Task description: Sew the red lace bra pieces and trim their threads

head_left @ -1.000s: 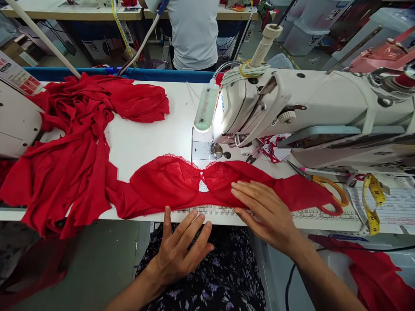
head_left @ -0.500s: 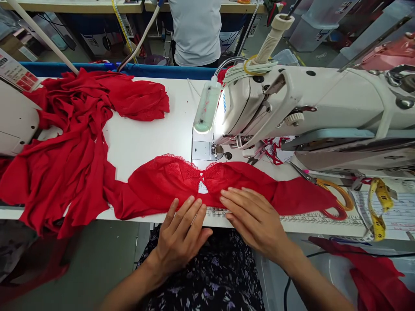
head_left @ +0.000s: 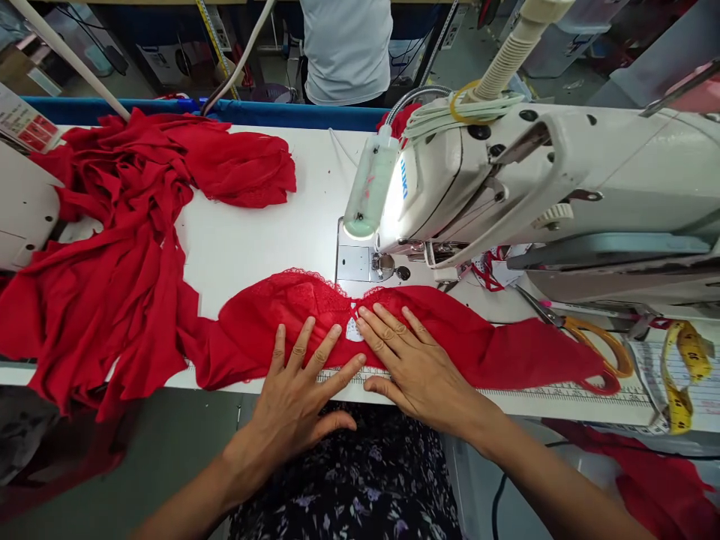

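Note:
A red lace-trimmed garment piece [head_left: 259, 322], shaped like a bra with two cups, lies flat along the front of the white table. A small opening shows at its centre between the cups. My left hand [head_left: 301, 382] rests with spread fingers on the lower edge of the left cup. On the right cup, beside the central opening, my right hand [head_left: 408, 360] lies flat with its fingers stretched out. Neither hand grips the cloth. Just behind the garment is the metal needle plate [head_left: 355, 264] of a white sewing machine [head_left: 450, 180].
A heap of red fabric [head_left: 129, 225] covers the table's left side and joins the garment. Orange-handled scissors [head_left: 596, 341] and a yellow tape measure [head_left: 683, 375] lie at right. A ruler strip [head_left: 540, 399] runs along the front edge. A person in a light shirt [head_left: 346, 52] is beyond the table.
Both hands have spread their fingers. My right hand has moved up and left over the right cup, towards the central opening. The garment stays flat; the view has shifted slightly.

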Motion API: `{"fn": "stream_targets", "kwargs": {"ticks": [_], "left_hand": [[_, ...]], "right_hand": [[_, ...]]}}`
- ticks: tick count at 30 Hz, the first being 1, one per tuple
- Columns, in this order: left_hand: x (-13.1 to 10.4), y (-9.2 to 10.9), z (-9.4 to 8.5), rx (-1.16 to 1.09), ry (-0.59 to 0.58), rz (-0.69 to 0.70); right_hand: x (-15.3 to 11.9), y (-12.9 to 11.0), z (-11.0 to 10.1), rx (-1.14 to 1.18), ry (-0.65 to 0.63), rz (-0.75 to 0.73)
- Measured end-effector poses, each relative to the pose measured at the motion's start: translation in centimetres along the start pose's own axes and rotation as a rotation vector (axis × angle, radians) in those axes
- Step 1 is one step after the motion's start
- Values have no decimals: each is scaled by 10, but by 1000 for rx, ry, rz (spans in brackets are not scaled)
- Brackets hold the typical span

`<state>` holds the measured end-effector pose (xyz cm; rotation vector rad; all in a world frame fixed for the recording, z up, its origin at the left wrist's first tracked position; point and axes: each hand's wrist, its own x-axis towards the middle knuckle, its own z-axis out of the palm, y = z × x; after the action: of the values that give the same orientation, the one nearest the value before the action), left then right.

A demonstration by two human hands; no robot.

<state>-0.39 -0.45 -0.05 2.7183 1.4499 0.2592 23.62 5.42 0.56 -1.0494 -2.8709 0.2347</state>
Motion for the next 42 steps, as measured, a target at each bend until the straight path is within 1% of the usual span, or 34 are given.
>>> {"fn": "stream_targets", "kwargs": {"ticks": [3, 10, 13, 18, 25, 28, 31, 35, 38, 42], "left_hand": [[0, -2, -1, -6, 0, 25], [1, 0, -4, -44, 86, 56], [0, 5, -1, -57, 130, 72], [-2, 10, 7, -20, 156, 74], [-2, 10, 10, -8, 158, 71], [-3, 11, 9, -13, 163, 72], [-4, 12, 4, -15, 168, 83], [-5, 11, -12, -69, 207, 103], [1, 8, -23, -148, 290, 88], [14, 9, -30, -145, 417, 37]], "right_hand": [[0, -3, 0, -5, 21, 14], [-1, -5, -4, 25, 50, -5], [-1, -4, -9, 20, 76, -2], [4, -2, -17, -12, 79, -3], [17, 5, -2, 24, 46, 41], [16, 6, -5, 51, 61, 27], [5, 3, -17, 58, 105, 16], [-21, -2, -28, 92, 212, 62], [-34, -4, -28, 110, 250, 68], [-33, -10, -27, 84, 296, 58]]}}
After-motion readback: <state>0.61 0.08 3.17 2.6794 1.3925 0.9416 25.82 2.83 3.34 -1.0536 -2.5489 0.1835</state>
